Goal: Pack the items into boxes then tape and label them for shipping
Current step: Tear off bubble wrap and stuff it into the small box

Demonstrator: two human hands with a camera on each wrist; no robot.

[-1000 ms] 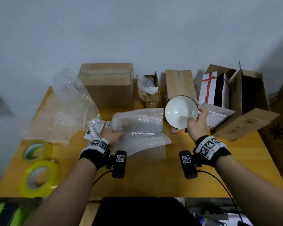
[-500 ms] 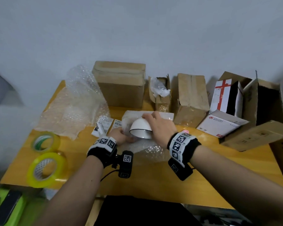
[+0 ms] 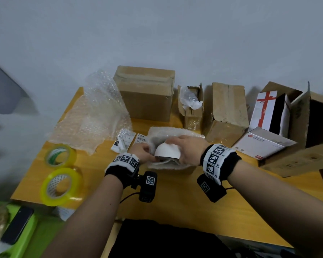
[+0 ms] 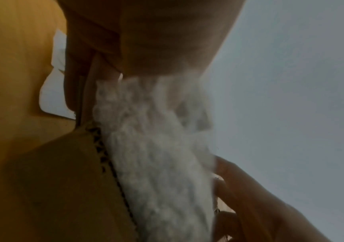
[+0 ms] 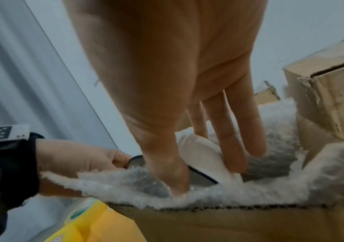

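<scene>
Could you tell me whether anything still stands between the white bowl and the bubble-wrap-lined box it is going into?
Nothing visible does: the right hand holds the white bowl upside down over the bubble wrap, whose edge the left hand holds aside.

A makeshift packing station in a plain room, not a proper warehouse; a small wooden desk (image 3: 175, 207) pushed against a bare grey wall (image 3: 157, 34); worn cardboard boxes (image 3: 145, 94) lined along its back edge, some open, some taped; loose bubble wrap (image 3: 93, 116) heaped at the left; two yellow tape rolls (image 3: 61, 186) near the front; printed shipping labels (image 3: 123, 142) lying beside the wrap; a phone (image 3: 17, 225) on a green surface below the desk.
</scene>
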